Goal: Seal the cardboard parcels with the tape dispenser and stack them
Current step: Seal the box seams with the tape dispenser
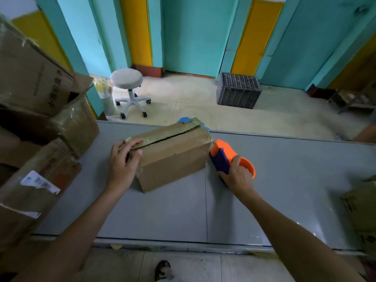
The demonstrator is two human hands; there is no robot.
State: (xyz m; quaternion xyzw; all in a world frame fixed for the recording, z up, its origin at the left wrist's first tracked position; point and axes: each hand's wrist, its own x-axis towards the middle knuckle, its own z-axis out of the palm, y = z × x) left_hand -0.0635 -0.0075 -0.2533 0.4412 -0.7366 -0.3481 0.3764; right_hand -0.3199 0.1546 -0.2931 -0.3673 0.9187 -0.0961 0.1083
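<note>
A brown cardboard parcel point(173, 155) lies on the grey table point(183, 210), its top seam covered with shiny tape. My left hand point(122, 161) grips the parcel's left end, fingers over the top edge and thumb on the near face. My right hand point(237, 176) holds an orange and purple tape dispenser point(223, 155) whose nose touches the parcel's right end.
A stack of large cardboard boxes point(40, 129) fills the table's left side. Another box point(362, 210) sits at the right edge. Beyond the table are a white swivel stool point(128, 84) and a grey plastic crate point(238, 90) on the tiled floor.
</note>
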